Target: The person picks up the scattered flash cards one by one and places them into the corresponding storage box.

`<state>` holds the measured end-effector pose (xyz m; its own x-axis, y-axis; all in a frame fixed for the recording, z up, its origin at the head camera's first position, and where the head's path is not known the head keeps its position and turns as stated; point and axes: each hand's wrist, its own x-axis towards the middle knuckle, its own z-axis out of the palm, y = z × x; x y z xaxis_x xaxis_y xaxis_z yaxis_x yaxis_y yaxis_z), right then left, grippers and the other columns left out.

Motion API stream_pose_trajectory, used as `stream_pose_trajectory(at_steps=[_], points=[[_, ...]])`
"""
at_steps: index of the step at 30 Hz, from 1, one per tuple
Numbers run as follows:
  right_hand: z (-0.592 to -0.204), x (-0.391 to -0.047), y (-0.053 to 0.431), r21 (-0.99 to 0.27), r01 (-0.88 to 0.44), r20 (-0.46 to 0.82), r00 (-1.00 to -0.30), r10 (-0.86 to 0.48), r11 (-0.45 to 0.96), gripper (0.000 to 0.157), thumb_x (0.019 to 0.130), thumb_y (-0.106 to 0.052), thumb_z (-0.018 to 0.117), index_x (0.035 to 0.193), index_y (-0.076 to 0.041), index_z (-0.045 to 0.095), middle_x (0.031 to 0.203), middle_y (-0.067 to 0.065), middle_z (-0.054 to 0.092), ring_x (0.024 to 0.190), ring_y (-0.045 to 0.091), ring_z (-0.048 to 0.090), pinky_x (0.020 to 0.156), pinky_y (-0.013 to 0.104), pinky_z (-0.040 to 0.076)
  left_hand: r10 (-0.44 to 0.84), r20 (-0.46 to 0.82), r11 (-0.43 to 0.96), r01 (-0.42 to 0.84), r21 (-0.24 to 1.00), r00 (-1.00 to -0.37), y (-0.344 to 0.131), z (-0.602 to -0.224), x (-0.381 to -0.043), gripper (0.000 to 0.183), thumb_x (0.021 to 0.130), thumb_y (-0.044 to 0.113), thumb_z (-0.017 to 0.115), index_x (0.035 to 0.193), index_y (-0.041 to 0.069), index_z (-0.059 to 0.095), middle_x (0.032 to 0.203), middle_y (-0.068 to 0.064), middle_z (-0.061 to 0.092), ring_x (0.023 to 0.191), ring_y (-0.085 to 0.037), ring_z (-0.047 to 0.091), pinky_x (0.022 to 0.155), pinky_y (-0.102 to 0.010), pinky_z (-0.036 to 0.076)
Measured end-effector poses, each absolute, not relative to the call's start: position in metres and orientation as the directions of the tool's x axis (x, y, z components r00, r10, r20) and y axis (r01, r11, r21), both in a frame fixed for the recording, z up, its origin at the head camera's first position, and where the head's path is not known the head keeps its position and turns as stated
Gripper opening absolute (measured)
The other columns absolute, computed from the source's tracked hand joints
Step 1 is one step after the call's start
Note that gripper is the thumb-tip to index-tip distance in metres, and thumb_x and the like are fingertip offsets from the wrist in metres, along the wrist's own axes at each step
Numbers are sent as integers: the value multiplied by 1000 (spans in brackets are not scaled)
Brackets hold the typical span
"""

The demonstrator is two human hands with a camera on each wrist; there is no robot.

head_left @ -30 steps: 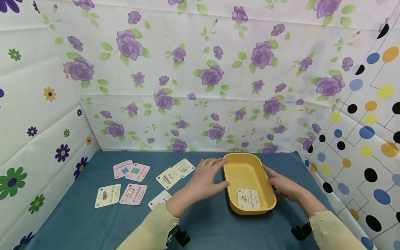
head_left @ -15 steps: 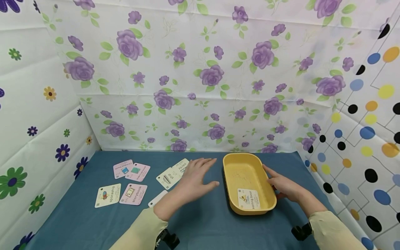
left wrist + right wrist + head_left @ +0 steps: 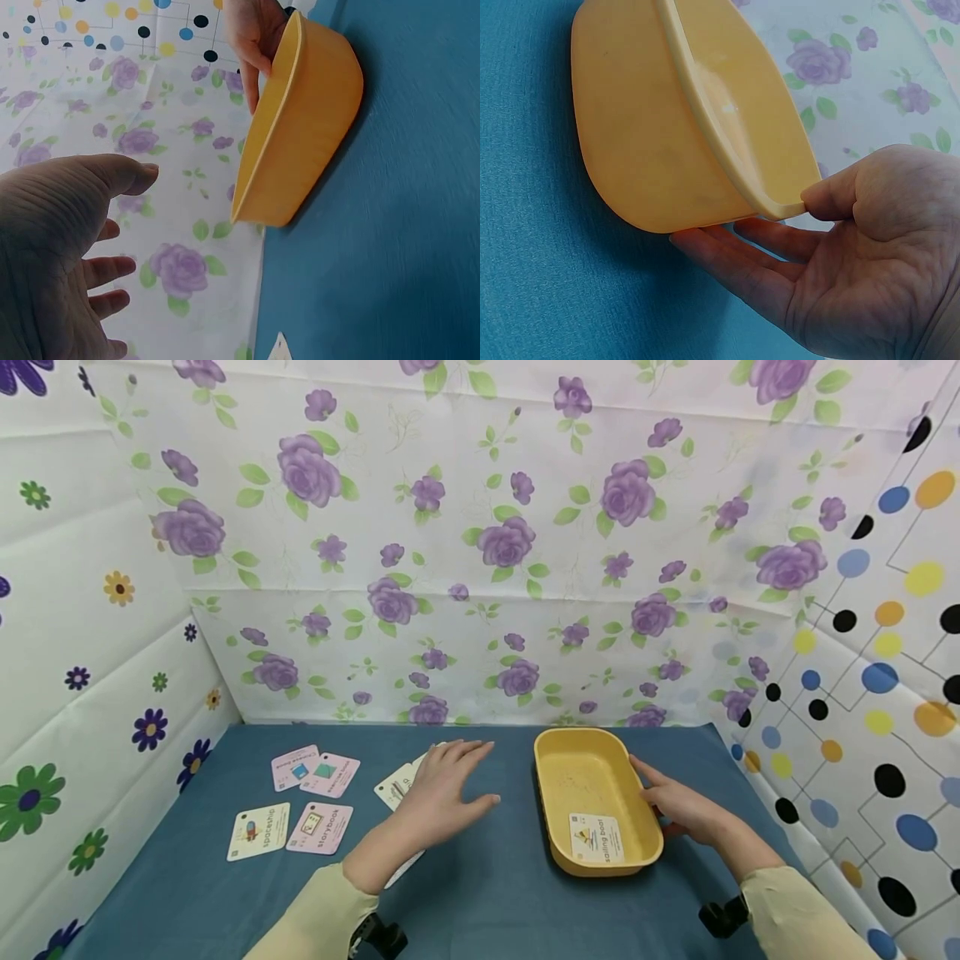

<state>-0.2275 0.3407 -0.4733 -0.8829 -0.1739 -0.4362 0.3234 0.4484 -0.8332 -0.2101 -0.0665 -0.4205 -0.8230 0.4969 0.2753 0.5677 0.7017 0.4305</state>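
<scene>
My right hand [image 3: 686,810] holds the right side of a yellow plastic tub [image 3: 588,777]. In the right wrist view the thumb lies on the tub's rim and the fingers [image 3: 757,262] are against its outer wall. A white card [image 3: 596,839] printed "sailing boat" lies inside at the near end. My left hand [image 3: 442,793] hovers left of the tub, fingers spread and holding nothing. It partly covers a "ship" card [image 3: 392,788] and the card behind it. Another white card [image 3: 405,868] shows below the left wrist, mostly hidden.
Two overlapping pink cards [image 3: 330,774] lie at the back left. In front of them are a "spaceship" card [image 3: 258,831] and a pink "storybook" card [image 3: 320,827]. A blue cloth [image 3: 510,902] covers the table. Patterned sheets [image 3: 480,635] stand behind and on both sides.
My left hand has moved left from the tub's left rim to over the white cards, covering more of them. My right hand and the tub have stayed in place.
</scene>
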Motion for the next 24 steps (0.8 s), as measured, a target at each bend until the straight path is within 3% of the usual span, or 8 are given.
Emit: stream_pose_trajectory(at_steps=[24], points=[[-475,-230,341,-825,344,-451,-878,-157,447,75,107,-16,44,166,-32,-1,166,27,11,115,37,62,78,51,59,419,309,767,515,383,-854,-126,-420,-216,73,93,36,77,155,11,46,150,-17,48,141,-44,38,117,-67,17]])
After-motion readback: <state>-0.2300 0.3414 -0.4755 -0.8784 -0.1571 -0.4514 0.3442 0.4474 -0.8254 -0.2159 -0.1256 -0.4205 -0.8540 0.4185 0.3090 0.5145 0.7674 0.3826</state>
